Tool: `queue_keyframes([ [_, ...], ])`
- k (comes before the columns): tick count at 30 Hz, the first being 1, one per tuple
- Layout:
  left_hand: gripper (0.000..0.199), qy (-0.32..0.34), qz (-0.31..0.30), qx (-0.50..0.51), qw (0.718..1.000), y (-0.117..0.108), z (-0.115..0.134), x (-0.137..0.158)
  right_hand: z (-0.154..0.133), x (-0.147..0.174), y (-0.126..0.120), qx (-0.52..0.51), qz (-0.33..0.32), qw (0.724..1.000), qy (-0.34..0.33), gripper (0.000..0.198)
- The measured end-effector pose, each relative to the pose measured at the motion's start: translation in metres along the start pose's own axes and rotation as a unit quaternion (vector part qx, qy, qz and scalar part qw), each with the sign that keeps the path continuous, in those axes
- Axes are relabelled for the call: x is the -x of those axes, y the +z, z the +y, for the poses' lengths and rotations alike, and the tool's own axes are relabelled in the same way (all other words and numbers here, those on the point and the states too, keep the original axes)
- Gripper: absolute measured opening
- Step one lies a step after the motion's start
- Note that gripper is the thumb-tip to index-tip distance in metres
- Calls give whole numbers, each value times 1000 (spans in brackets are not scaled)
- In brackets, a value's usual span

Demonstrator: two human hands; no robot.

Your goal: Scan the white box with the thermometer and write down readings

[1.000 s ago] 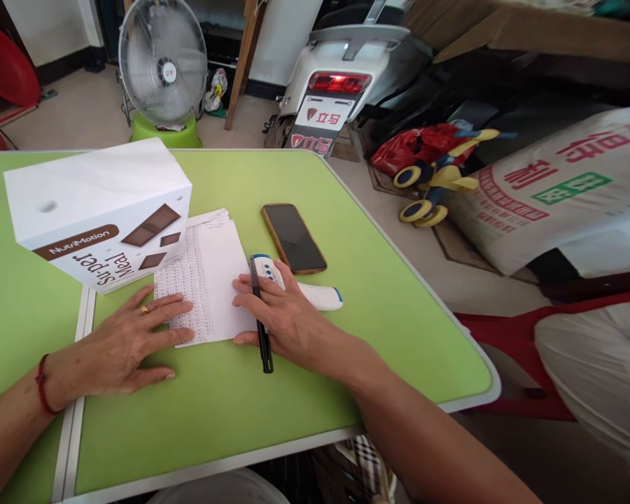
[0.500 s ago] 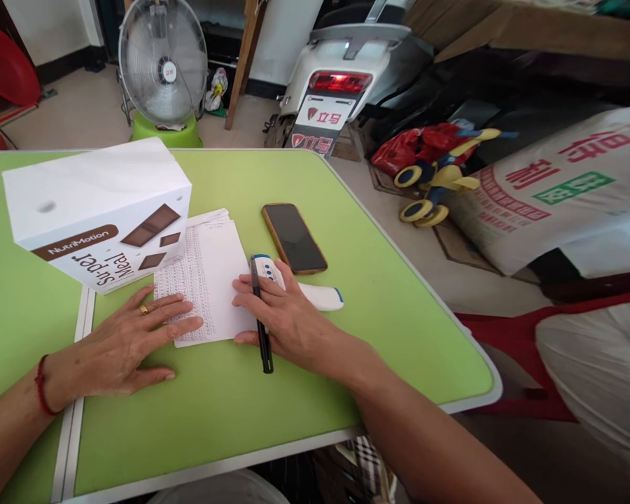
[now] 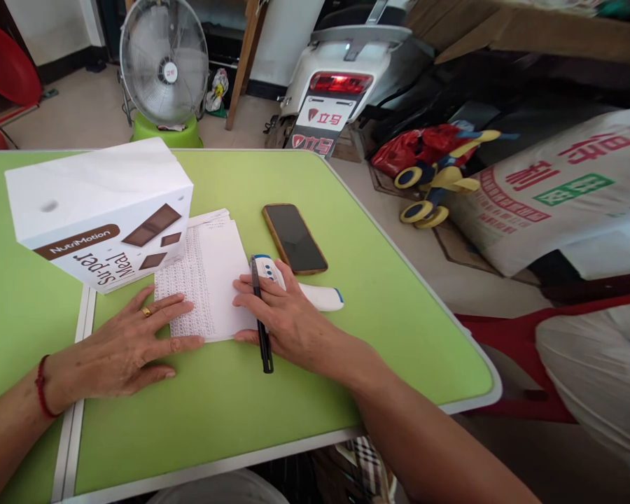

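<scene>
My left hand (image 3: 131,343) lies flat with spread fingers at the lower left of a stack of paper sheets (image 3: 228,280), its fingertips on the top sheet's edge. Small rows of handwriting cover that sheet's left part. A black pen (image 3: 263,343) slants across the fingers of my right hand (image 3: 288,311), which grips it at the sheet's right edge. Partly behind this hand is a white and blue handheld device (image 3: 323,297), like an infrared thermometer. Above it lies a dark-screened phone (image 3: 295,238) in a brown case.
A white NutriMotion box (image 3: 99,182) stands left of the sheets, over their upper left corner. Under everything is a green table (image 3: 399,336) with a pale rim and a metal seam. Beyond are a fan (image 3: 164,70), a scooter (image 3: 341,77) and a white sack (image 3: 572,182).
My left index finger has slid down a little to the sheet's lower edge, and the paper's bottom edge sits slightly higher. My right hand and the pen look unmoved.
</scene>
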State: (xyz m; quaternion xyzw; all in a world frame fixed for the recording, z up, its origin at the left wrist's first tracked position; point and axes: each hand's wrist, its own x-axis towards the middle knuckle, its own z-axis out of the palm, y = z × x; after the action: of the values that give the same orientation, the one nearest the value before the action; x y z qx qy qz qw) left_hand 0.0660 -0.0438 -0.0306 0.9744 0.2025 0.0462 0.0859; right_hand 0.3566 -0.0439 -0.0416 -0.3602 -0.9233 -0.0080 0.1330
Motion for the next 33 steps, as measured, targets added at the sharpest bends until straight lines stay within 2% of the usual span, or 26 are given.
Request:
queue_keyframes([
  [23,56,-11,-1,11,1000,-1,0,-1,1,1,-1,-1,-3,1000,3,32],
  [33,45,-4,4,8,1000,2,-2,0,1,1,0,-1,1,1000,4,34],
])
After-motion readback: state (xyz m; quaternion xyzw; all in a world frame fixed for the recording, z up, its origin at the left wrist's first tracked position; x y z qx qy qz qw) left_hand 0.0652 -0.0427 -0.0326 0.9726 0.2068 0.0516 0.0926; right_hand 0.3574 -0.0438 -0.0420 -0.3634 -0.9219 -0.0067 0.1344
